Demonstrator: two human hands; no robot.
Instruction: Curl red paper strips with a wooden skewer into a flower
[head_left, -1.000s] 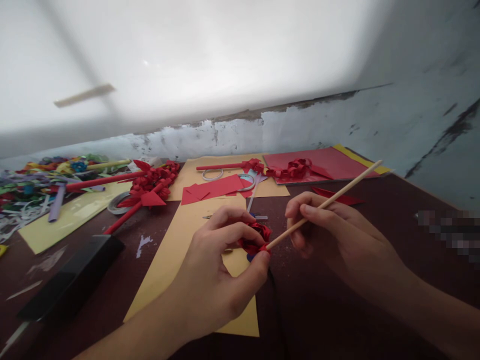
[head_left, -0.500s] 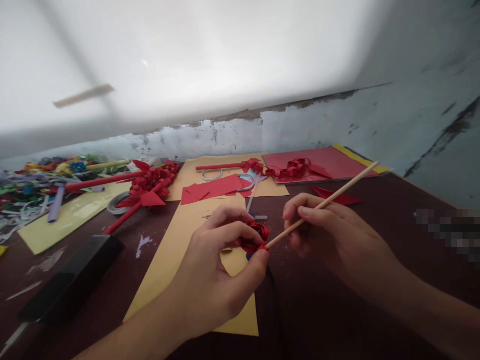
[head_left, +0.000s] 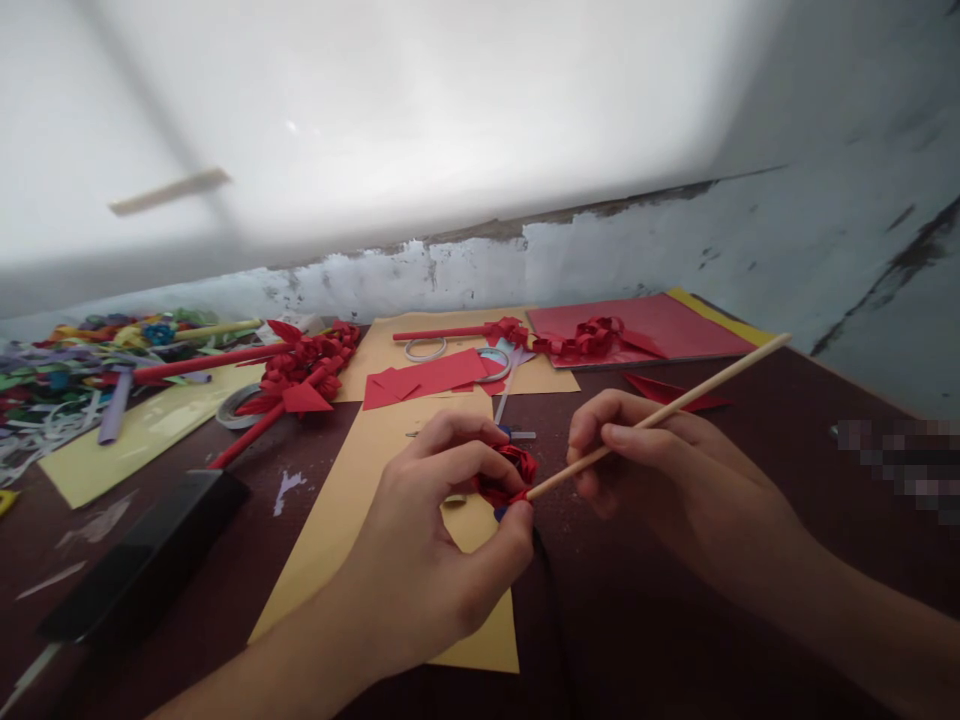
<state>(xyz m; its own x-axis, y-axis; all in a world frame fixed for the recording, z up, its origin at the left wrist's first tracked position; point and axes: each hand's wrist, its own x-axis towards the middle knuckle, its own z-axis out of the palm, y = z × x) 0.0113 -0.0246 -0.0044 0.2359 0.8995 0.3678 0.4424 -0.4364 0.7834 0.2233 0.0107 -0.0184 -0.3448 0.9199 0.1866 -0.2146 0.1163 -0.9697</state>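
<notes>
My left hand (head_left: 450, 540) pinches a small curled red paper flower (head_left: 517, 468) between thumb and fingers, partly hiding it. In my right hand (head_left: 675, 470) is a thin wooden stick (head_left: 701, 388), gripped like a pencil and slanting up to the right. The stick's lower tip meets the base of the flower beside my left thumb. Under my left hand lies a long tan paper sheet (head_left: 352, 530). Behind the flower, something with a clear straight edge and a bit of blue shows only in part.
Red paper flowers with stems (head_left: 307, 375) lie at the left near tape rolls (head_left: 238, 405) and a heap of coloured paper strips (head_left: 52, 400). A black box (head_left: 150, 560) sits front left. Red paper pieces (head_left: 427, 378) and a red folder (head_left: 645, 325) lie toward the wall.
The stick's upper end has swung a little down and to the right, while its tip stays at the flower. My left hand keeps its pinch almost unmoved.
</notes>
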